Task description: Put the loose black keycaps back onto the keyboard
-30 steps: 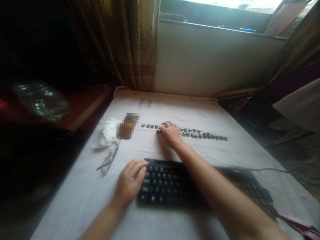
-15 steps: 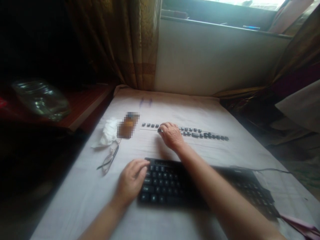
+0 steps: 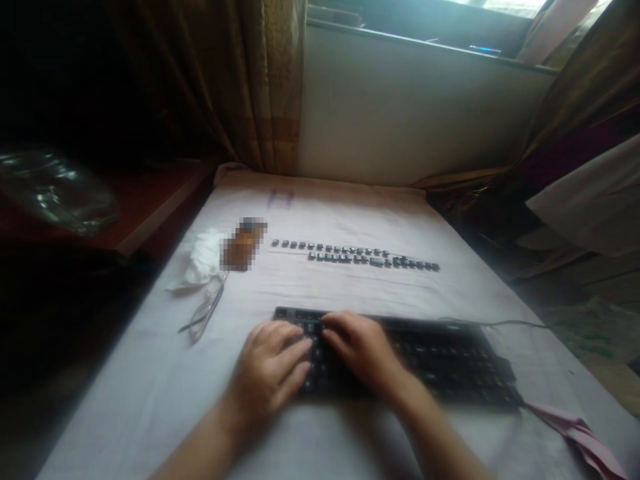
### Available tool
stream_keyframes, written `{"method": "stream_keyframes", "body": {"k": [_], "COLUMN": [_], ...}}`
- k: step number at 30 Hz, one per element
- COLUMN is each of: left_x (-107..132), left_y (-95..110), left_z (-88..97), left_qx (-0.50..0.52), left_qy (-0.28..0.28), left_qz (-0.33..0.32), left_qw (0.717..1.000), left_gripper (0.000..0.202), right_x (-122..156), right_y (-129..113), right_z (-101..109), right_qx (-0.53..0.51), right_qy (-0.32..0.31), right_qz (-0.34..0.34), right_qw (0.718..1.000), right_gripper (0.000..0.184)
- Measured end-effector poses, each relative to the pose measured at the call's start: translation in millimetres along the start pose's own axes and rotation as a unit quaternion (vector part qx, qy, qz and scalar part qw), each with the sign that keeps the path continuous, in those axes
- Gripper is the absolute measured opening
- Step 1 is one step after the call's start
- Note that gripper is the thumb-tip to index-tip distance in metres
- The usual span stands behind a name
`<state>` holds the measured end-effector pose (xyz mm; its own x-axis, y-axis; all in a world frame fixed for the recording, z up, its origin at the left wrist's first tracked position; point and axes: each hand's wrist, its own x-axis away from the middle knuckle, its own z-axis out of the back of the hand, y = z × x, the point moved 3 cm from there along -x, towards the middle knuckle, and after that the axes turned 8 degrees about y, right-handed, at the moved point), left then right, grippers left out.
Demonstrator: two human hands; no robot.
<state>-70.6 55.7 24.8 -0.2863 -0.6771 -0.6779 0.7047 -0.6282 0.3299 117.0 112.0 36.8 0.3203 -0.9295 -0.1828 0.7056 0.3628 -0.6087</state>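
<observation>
A black keyboard (image 3: pixel 440 357) lies on the cloth-covered surface. My left hand (image 3: pixel 273 367) rests over its left end, fingers apart and reaching onto the keys; I see nothing held in it. My right hand (image 3: pixel 363 347) is just right of it, fingertips at the upper left keys, thumb and fingers slightly apart with nothing visible between them. Some keys are hidden under both hands. Beyond the keyboard, small dark keycaps lie in two rows, a far row (image 3: pixel 310 247) and a nearer row (image 3: pixel 376 262).
Eyeglasses (image 3: pixel 204 312), crumpled white tissue (image 3: pixel 203 257) and a blurred-out brown item (image 3: pixel 243 247) lie at the left. A cable (image 3: pixel 515 325) runs right from the keyboard. Pink cloth (image 3: pixel 575 427) lies lower right. A clear container (image 3: pixel 60 190) stands on the reddish table (image 3: pixel 165 193).
My right hand has come back from the keycap rows to the keyboard; a keycap now sits at the near row's left end. My left hand has moved right, further over the keys.
</observation>
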Motion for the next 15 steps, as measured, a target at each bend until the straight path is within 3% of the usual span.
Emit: {"method": "stream_keyframes", "body": {"k": [15], "left_x": [4.2], "left_y": [5.3], "left_z": [-15.1], "left_qx": [-0.054], "left_qy": [-0.065], "left_qz": [0.014], "left_qw": [0.996], "left_gripper": [0.053], "right_x": [-10.3], "right_y": [-10.0], "right_z": [-0.5], "right_qx": [0.11], "right_qy": [-0.055], "right_qz": [-0.016], "right_qw": [0.992], "right_gripper": [0.017]}}
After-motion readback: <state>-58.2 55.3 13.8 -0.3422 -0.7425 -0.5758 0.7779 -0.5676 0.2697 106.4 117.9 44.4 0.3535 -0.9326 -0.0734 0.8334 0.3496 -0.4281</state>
